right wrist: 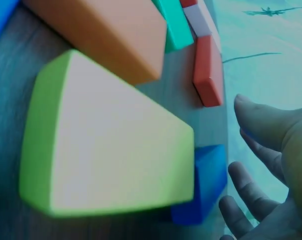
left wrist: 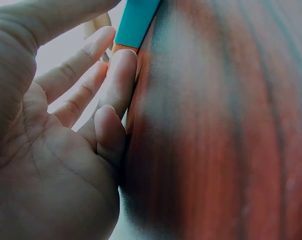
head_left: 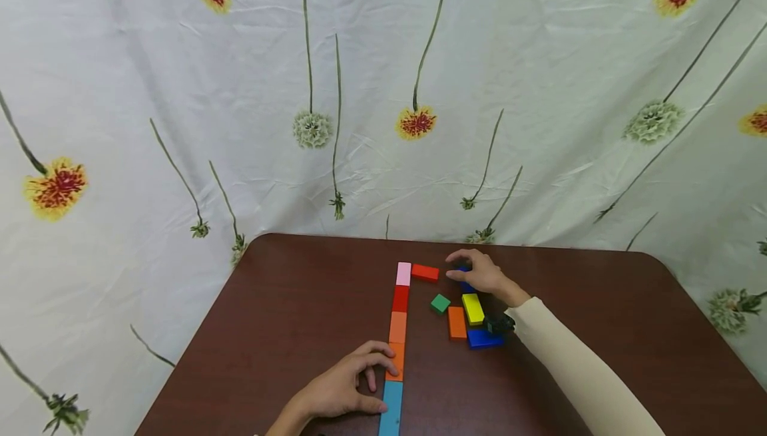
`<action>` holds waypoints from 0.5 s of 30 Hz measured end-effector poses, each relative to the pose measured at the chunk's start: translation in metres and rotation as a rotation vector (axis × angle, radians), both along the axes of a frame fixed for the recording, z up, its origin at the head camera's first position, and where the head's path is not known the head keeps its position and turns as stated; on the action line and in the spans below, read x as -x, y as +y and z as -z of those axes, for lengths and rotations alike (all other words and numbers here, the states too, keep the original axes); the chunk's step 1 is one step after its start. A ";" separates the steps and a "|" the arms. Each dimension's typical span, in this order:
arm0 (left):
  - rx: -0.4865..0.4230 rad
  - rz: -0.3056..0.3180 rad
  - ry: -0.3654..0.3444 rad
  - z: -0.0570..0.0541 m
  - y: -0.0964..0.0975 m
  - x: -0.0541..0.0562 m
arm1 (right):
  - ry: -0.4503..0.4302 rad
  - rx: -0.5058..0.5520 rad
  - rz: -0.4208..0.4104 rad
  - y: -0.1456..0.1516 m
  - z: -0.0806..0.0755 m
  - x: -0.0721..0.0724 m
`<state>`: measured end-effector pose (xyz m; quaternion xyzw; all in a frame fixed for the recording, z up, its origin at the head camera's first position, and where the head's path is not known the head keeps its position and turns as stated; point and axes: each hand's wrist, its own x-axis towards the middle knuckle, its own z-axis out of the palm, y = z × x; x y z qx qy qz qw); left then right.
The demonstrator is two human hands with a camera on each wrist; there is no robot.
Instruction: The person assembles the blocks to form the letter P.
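Right hand poised at the far blue block; left hand steadying the row.
The step in hand appears to be collecting a loose piece: the right hand (head_left: 484, 277) is over the far blue block (head_left: 466, 285), beyond the yellow block (head_left: 473, 309), thumb and fingers well spread, nothing held; contact cannot be confirmed. The next move calls for closing thumb and fingers on the block's sides without nudging the yellow one. Right forearm extends forward and inward, palm turned toward the left. Left hand (head_left: 343, 386) lies low beside the row of blocks (head_left: 398, 327), loosely bent, gripping nothing: fingertips rest on the orange row block (head_left: 397, 350), thumb at the edge of the teal block (head_left: 392, 413). The loose red block (head_left: 425, 272) lies just beside the pink end block (head_left: 404, 273).
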<state>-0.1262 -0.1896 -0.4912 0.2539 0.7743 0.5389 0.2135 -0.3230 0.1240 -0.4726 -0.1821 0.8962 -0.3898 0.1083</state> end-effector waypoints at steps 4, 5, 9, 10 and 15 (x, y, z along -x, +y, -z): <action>0.001 0.002 -0.004 0.000 0.000 0.000 | 0.008 -0.006 -0.041 0.007 -0.005 -0.003; 0.001 0.003 -0.007 0.000 0.000 0.000 | 0.010 -0.007 -0.049 0.009 -0.006 -0.004; 0.000 0.006 -0.007 0.000 0.000 0.000 | 0.024 -0.012 -0.091 0.018 -0.009 -0.007; -0.001 0.005 -0.007 0.000 0.000 0.000 | 0.025 -0.013 -0.101 0.020 -0.008 -0.006; 0.000 0.002 0.000 0.000 0.000 0.000 | 0.021 -0.019 -0.150 0.031 -0.004 -0.006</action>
